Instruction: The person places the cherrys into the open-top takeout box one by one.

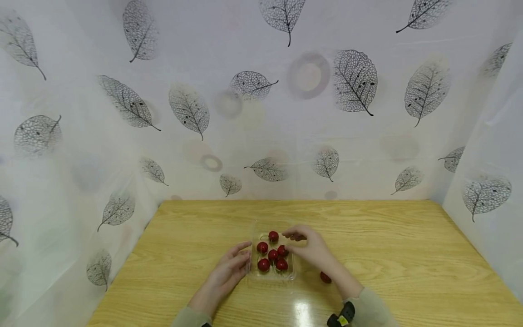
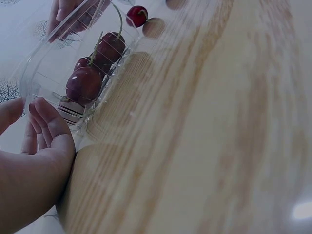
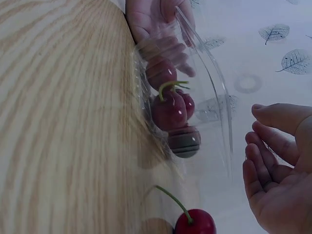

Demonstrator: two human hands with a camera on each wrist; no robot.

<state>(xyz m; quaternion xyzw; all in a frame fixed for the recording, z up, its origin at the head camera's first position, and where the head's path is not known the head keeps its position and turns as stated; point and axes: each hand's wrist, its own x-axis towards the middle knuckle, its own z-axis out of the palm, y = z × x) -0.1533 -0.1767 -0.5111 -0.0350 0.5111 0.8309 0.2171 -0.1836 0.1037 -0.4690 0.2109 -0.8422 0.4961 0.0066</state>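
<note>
A clear plastic box (image 1: 254,275) holding several dark red cherries (image 1: 263,265) sits on the table in the head view. At its left wall is my left hand (image 1: 229,269), fingers loosely extended, fingertips right at the plastic; the left wrist view shows this hand (image 2: 39,151) beside the box's end. My right hand (image 1: 312,250) hovers by the box's right edge, thumb and fingers apart. Nothing shows between those fingers in the right wrist view, where the hand (image 3: 282,170) is away from the box wall. One loose cherry (image 1: 325,277), partly hidden by the right forearm, lies outside the box.
The wood-grain table (image 1: 400,254) carries the box near its middle. Behind it and on both sides hang pale sheets (image 1: 294,127) printed with leaf skeletons. A dark band (image 1: 341,316) is strapped round the right wrist. In the right wrist view the loose cherry (image 3: 196,223) has a green stem.
</note>
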